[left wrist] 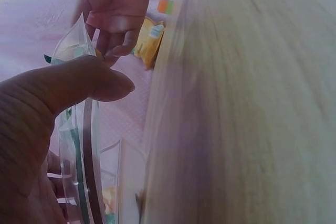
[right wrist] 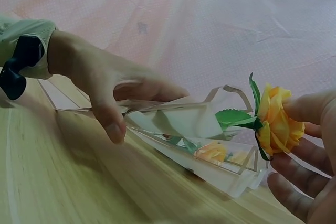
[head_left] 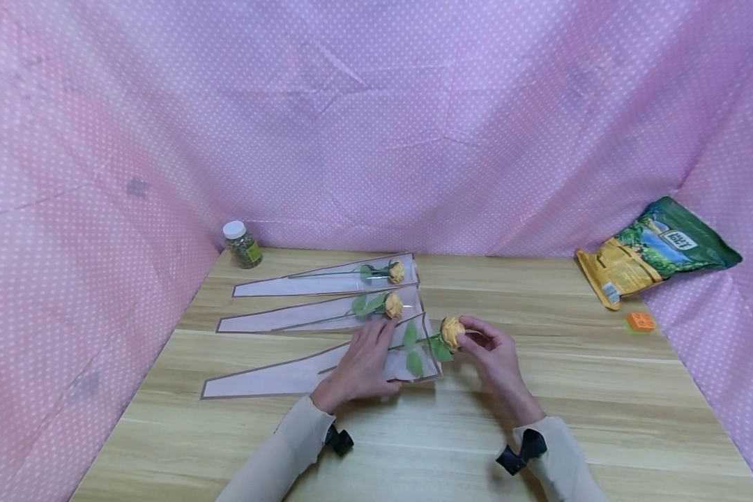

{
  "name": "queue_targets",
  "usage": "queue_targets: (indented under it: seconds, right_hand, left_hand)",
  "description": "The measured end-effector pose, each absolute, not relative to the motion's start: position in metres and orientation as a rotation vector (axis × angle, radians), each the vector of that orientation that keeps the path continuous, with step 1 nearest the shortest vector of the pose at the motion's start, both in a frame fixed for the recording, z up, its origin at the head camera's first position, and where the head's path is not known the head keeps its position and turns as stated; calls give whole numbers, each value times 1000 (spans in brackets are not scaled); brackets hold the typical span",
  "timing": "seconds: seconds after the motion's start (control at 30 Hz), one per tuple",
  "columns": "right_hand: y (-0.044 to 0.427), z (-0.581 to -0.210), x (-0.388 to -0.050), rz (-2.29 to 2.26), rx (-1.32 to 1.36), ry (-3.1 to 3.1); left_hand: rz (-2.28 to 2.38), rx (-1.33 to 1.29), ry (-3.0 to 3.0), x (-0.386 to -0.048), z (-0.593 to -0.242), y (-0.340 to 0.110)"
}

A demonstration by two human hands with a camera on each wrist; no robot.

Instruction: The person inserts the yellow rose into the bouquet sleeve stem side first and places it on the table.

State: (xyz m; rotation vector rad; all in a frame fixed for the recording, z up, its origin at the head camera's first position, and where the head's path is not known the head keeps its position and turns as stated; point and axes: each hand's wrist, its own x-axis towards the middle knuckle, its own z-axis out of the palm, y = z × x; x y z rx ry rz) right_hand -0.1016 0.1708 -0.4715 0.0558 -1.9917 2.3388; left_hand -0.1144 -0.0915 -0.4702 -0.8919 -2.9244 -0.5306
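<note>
My left hand [head_left: 364, 355] grips the nearest clear, brown-edged flower sleeve [head_left: 257, 380]; in the left wrist view its thumb lies on one side of the sleeve [left wrist: 79, 145], with fingers on the other. A yellow artificial rose [head_left: 452, 333] has its stem and some leaves inside that sleeve, while its bloom sticks out of the wide right end. My right hand [head_left: 492, 355] holds the bloom between thumb and fingers, as the right wrist view shows on the rose [right wrist: 275, 119]. Behind lie two more sleeves, with a middle rose [head_left: 394, 305] and a far rose [head_left: 397, 271] inside.
At the back left of the wooden table [head_left: 539, 446] stands a white-lidded jar [head_left: 243, 245]. A green and yellow bag [head_left: 659, 251] leans at the back right, near a small orange and green block [head_left: 640, 321]. Pink dotted cloth [head_left: 376, 125] surrounds the table.
</note>
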Motion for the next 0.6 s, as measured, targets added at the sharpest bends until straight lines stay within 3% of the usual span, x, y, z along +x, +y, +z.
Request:
queue_targets:
  seconds: [0.6]
  right_hand:
    - [160, -473, -102, 2218, 274, -2056]
  left_hand:
    - [-553, -913, -2894, -115, -467, -93]
